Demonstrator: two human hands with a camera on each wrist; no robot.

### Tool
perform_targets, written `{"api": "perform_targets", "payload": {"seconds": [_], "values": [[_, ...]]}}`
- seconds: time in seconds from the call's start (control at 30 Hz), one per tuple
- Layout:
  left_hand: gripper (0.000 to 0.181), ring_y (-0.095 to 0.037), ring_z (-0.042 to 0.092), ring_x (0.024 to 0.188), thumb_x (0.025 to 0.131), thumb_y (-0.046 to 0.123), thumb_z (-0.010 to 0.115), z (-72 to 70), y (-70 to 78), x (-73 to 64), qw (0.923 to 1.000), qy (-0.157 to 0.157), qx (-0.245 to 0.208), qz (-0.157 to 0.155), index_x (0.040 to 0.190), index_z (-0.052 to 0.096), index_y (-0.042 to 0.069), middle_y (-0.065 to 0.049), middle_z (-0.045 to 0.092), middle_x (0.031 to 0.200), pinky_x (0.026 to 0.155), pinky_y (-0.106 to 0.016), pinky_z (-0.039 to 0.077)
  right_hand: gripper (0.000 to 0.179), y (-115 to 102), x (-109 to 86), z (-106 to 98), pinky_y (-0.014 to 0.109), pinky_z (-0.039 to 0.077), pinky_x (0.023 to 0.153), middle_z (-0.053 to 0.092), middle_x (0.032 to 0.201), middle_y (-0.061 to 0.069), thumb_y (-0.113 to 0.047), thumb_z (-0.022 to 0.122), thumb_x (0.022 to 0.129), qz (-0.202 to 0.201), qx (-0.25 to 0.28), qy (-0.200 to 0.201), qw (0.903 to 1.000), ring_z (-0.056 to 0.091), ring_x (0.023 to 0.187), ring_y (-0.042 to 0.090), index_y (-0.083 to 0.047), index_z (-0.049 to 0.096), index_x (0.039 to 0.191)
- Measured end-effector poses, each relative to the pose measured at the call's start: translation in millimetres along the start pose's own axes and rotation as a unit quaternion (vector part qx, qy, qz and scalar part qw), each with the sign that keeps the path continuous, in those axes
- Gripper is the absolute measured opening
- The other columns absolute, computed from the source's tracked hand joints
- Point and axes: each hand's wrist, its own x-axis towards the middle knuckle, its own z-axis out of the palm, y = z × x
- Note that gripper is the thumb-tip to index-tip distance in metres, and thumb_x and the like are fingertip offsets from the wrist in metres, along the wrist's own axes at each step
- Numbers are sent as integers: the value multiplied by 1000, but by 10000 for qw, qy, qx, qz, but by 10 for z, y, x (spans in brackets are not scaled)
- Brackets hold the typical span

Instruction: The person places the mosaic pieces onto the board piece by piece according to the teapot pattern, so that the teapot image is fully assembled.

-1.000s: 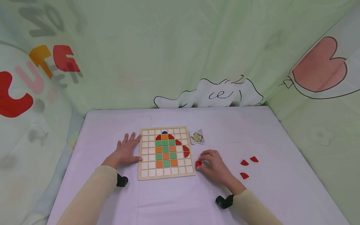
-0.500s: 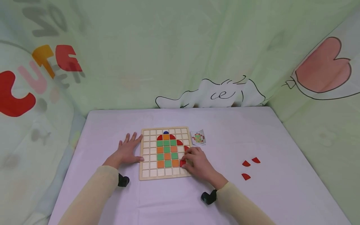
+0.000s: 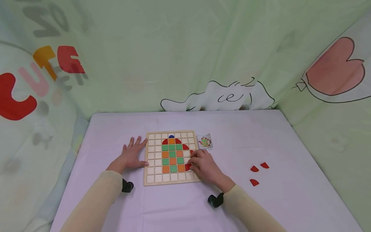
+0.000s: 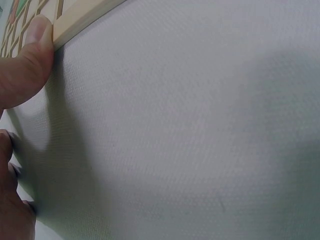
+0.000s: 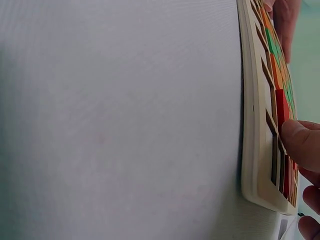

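Observation:
A wooden grid board (image 3: 150, 182) lies on the table, with green, orange, red and blue pieces in its cells. My left hand (image 3: 131, 155) is spread at its left edge, and the thumb (image 4: 37, 37) rests on the frame in the left wrist view. With my right hand (image 3: 205, 166) I pinch a red quarter-circle piece (image 3: 187, 167) at a cell right of the lowest orange tile (image 3: 181, 168). The right wrist view shows this red piece (image 5: 282, 105) standing slightly proud of the board, my thumb against it. My fingers partly cover another red piece (image 3: 192, 151).
A small printed pattern card (image 3: 204, 141) lies by the board's upper right corner. Several loose red quarter-circle pieces (image 3: 254, 182) are scattered on the lilac tablecloth (image 3: 232, 129) to the right. Printed curtains (image 3: 185, 58) close off the back and sides.
My right hand has moved left from beside the board onto its lower right cells, carrying the red quarter-circle piece, which has turned slightly. The left hand has stayed at the edge.

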Motion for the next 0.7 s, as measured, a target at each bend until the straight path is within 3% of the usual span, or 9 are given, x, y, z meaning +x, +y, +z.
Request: {"api": "perform_targets", "payload": {"seconds": [0.23,0.4,0.7], "values": [[105,-51,-4,156,84,36,83,1,-2,3,10000,-8,33,15,164,20,8,-25,6,170,122,-73,5,18,-4,6,20,46,47,97,64,117,6,-21,83,87,-143,97,-98,9998,50,117,26,-18,80,104],[105,-51,-4,156,85,36,83,-5,6,-7,10000,-28,9,16,163,20,7,-26,6,170,122,-73,5,15,-12,0,39,47,48,96,65,115,6,-20,83,85,-280,-64,3,9996,52,116,27,-18,80,100],[104,-51,-5,156,86,36,82,-18,13,-14,10000,-23,-2,12,164,19,8,-25,5,170,122,-73,4,15,-2,-5,40,47,47,99,65,117,5,-21,82,87,-183,-104,-15,9998,52,118,26,-19,81,102]]}}
